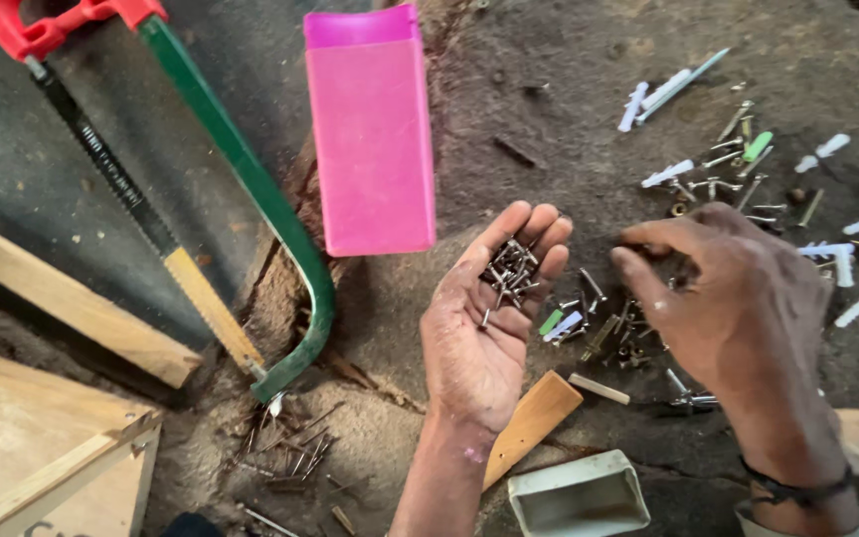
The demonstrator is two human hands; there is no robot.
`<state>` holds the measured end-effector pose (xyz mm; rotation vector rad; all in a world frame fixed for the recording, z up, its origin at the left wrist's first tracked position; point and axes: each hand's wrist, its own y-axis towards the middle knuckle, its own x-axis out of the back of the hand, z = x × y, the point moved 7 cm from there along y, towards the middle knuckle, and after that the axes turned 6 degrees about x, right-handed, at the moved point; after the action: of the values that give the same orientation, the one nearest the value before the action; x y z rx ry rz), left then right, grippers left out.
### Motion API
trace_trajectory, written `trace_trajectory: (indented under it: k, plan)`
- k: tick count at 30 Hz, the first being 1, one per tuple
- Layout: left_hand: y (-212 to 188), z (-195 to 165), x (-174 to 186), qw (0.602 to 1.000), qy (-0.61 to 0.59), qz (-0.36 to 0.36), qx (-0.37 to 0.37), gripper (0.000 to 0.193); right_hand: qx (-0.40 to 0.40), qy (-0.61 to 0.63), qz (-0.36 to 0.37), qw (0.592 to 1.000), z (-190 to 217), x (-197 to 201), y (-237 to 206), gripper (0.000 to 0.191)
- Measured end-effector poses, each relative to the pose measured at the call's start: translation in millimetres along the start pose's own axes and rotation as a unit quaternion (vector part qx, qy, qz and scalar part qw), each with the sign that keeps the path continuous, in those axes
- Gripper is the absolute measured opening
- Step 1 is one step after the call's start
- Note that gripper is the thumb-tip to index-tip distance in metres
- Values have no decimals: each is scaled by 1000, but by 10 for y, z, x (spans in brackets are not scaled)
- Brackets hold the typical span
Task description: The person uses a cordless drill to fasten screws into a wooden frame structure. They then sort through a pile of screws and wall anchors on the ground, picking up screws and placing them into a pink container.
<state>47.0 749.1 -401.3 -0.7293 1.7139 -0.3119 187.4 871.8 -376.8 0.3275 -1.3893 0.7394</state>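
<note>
Screws (pixel 509 270) sat heaped in the cupped, open left hand (pixel 484 313); small, light, stiff, likely to roll, best pinched by the shank. Right hand (pixel 738 293) hovered over the scattered fasteners (pixel 608 333) on the ground, fingers curled, grip unclear. Pink box (pixel 372 129) and hacksaw (pixel 201 189) lay further left.
</note>
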Motion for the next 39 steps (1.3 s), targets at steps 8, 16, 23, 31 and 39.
trace_trajectory:
  k: [8,16,23,31,39]
  plan:
    - [-15,3,-25,1000,5,9,9,48,-90,2,55,994,-4,-75,12,22]
    - [5,124,-39,998,43,36,38,47,48,297,20,954,149,95,-19,18]
    - [12,-25,27,1000,2,3,-1,46,52,77,203,975,264,-233,-13,36]
    - [-1,-31,37,1000,10,6,-6,46,70,-48,171,982,313,-319,0,35]
    - [10,86,22,999,14,46,25,46,114,252,25,961,201,122,-85,23]
